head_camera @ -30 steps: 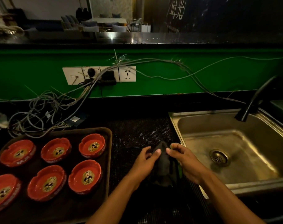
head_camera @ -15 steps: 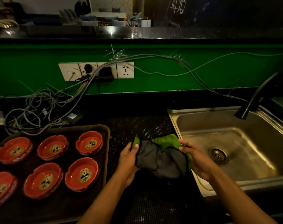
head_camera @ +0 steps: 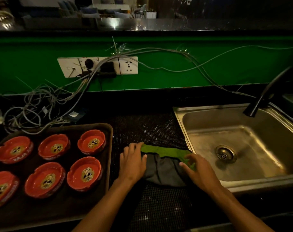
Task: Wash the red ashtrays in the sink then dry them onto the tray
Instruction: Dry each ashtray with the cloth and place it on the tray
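Left hand (head_camera: 133, 162) lies palm-down, fingers straight, on the left edge of a crumpled grey cloth with a green border (head_camera: 164, 166); it presses rather than grips. Right hand (head_camera: 197, 169) rests on the cloth's right end, fingers loosely bent over the green hem; a pinch there cannot be confirmed. The cloth lies between the hands on the black mesh counter mat (head_camera: 147, 128), probably spread flat as a drying pad or to be folded.

Six round red ashtrays with yellow centre emblems (head_camera: 84, 173) sit left of the left hand on the dark rectangular tray (head_camera: 109, 148), spaced apart, none touching. The stainless steel sink (head_camera: 242, 156), just right of the right hand, holds no ashtray. Black faucet (head_camera: 266, 96) beyond it; no water visible.

Judgement: washing appears finished or not begun; cannot tell which.
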